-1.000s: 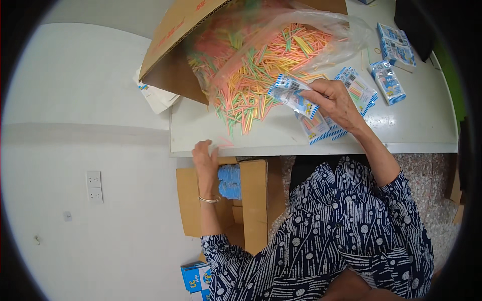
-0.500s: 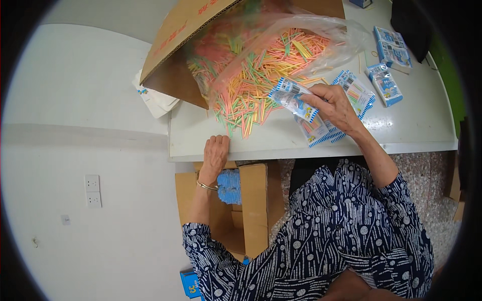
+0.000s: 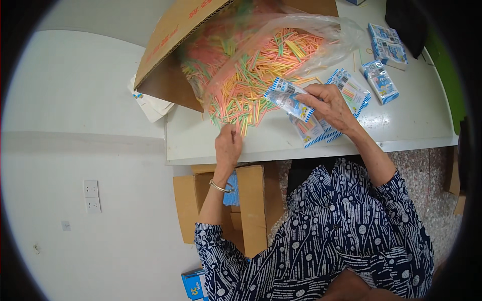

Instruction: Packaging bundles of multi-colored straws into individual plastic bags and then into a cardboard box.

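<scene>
My right hand holds a small blue-and-white packet above the white table. My left hand rests at the near edge of a heap of thin coloured sticks, fingertips touching the lowest sticks. The sticks spill from a clear plastic bag inside a tipped cardboard box. Under my right hand lie more packets filled with sticks.
Two more packets and a stack lie at the table's right. An open cardboard box with blue packets stands on the floor below the table edge. A white wall with a socket is on the left. A blue carton sits low.
My left hand has risen from the box below the table edge up onto the table and reached the coloured sticks. My right hand keeps holding the packet in about the same place.
</scene>
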A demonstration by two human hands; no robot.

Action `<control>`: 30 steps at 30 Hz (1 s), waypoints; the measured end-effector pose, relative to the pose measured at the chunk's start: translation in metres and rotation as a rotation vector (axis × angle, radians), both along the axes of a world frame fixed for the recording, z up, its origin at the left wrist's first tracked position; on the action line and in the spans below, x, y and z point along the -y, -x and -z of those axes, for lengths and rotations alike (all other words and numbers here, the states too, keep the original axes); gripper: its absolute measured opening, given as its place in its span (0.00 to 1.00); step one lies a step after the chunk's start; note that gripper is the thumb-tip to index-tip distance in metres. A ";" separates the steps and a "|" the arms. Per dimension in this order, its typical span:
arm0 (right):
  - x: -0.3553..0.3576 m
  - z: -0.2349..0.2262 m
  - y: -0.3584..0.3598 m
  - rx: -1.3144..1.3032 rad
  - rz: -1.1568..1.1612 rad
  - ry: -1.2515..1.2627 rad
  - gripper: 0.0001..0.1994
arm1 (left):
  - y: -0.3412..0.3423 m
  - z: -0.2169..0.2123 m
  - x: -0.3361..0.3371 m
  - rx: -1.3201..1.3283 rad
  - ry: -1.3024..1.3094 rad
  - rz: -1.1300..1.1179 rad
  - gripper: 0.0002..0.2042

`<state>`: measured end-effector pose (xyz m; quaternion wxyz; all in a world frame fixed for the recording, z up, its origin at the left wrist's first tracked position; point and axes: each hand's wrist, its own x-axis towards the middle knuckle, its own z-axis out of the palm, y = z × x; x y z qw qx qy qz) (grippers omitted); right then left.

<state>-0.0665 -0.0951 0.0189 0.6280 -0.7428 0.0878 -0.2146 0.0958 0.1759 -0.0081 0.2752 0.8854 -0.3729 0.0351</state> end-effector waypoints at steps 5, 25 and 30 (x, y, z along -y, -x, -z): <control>-0.001 0.003 -0.001 -0.001 -0.026 0.036 0.17 | 0.011 0.007 0.016 0.160 -0.125 0.018 0.07; 0.004 0.008 0.004 -0.008 -0.030 -0.023 0.19 | -0.027 0.003 0.043 0.290 -0.581 0.020 0.06; 0.013 0.019 0.000 -0.067 -0.041 -0.029 0.16 | -0.041 -0.036 0.052 -0.151 -0.315 0.141 0.07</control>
